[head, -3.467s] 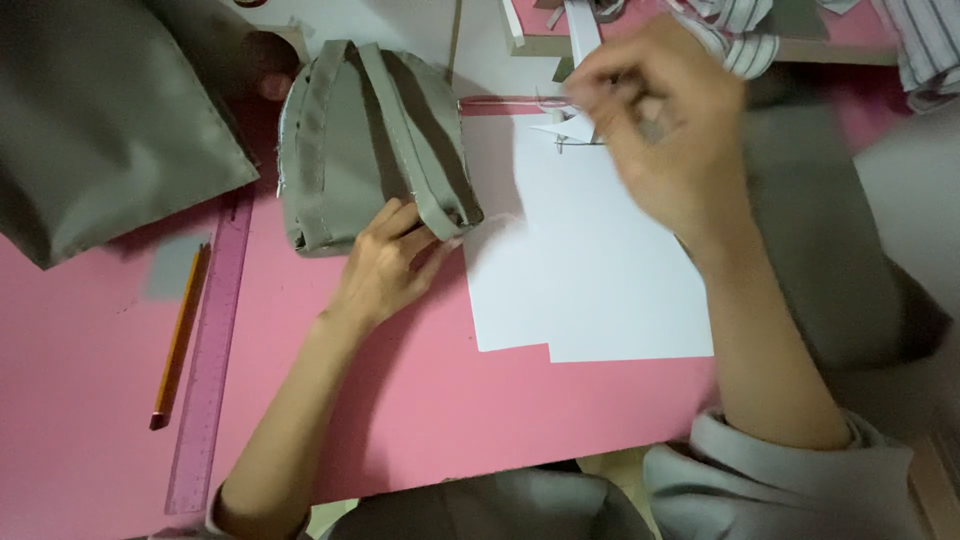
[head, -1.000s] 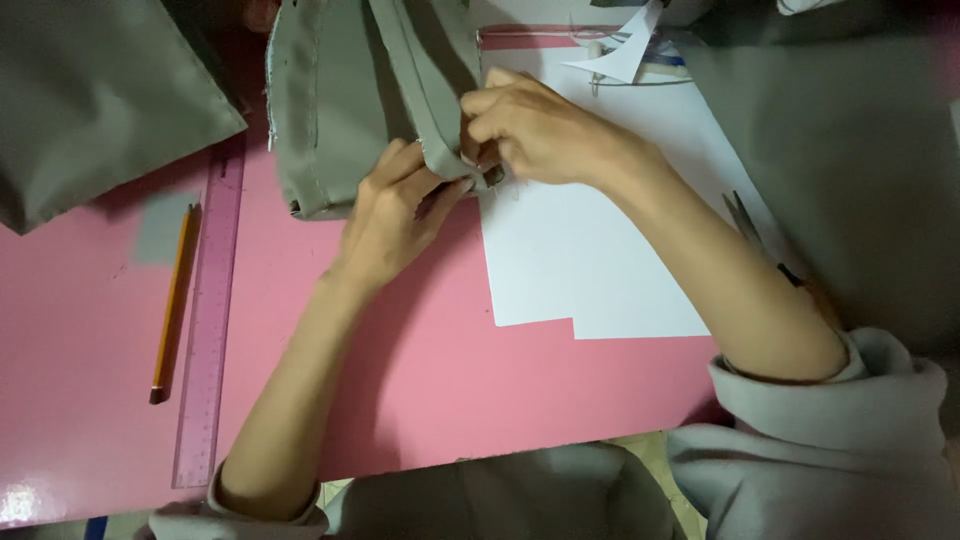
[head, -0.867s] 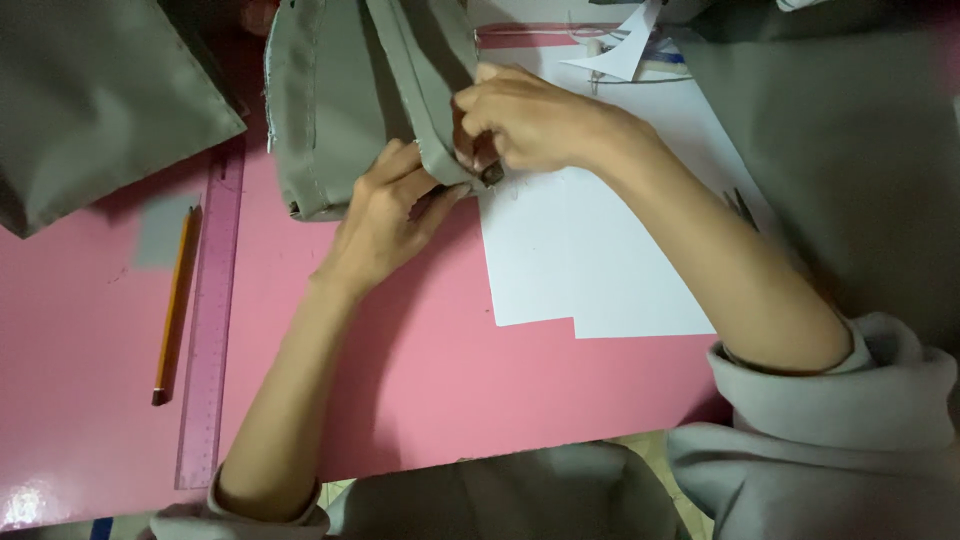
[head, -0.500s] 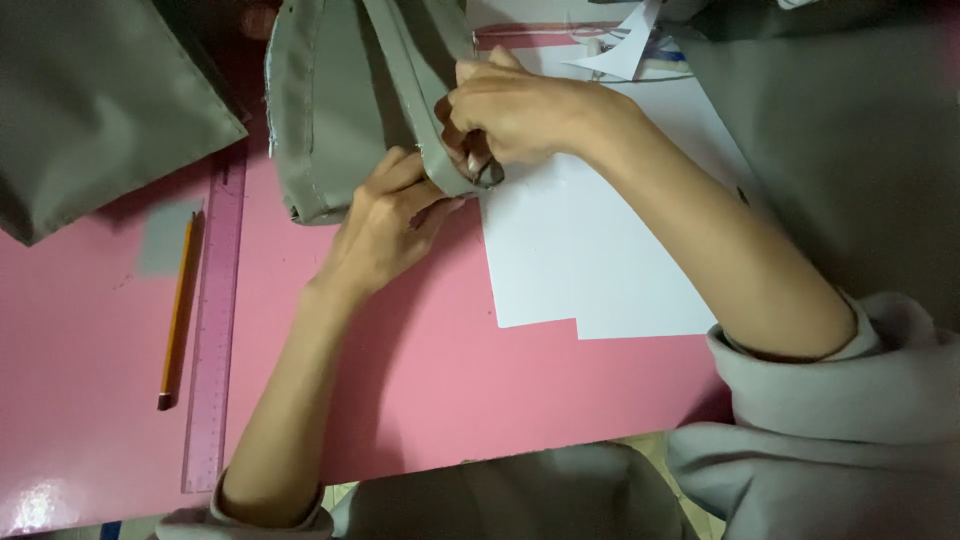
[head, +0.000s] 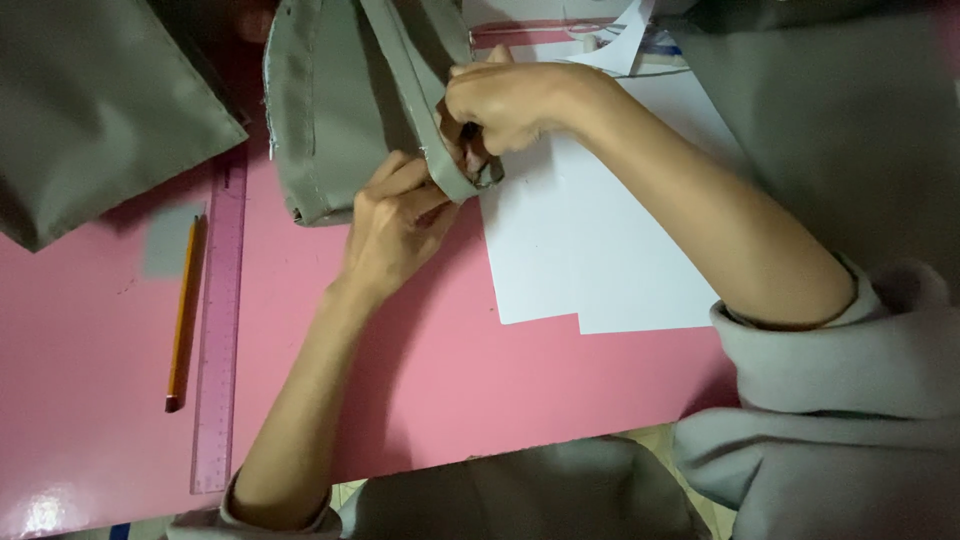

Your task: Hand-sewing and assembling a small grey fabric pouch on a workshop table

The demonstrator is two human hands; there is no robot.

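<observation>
A grey-green fabric piece point(head: 330, 110) with a stitched edge lies on the pink table point(head: 450, 380). A long fabric strap point(head: 415, 80) runs diagonally across it. My left hand point(head: 395, 230) presses on the strap's lower end and the fabric beneath. My right hand point(head: 505, 100) pinches the strap end with a small dark object between its fingers; I cannot tell what that object is. Both forearms are bare, with grey sleeves pushed up.
White paper sheets point(head: 590, 250) lie under my right arm. A pencil point(head: 183, 310) and a pink translucent ruler point(head: 220, 330) lie at the left. Another grey-green fabric piece point(head: 90, 110) sits top left, more grey fabric point(head: 840, 130) at the right.
My right hand came down from above the paper onto the strap end and now grips it beside my left hand. My left hand has stayed on the fabric.
</observation>
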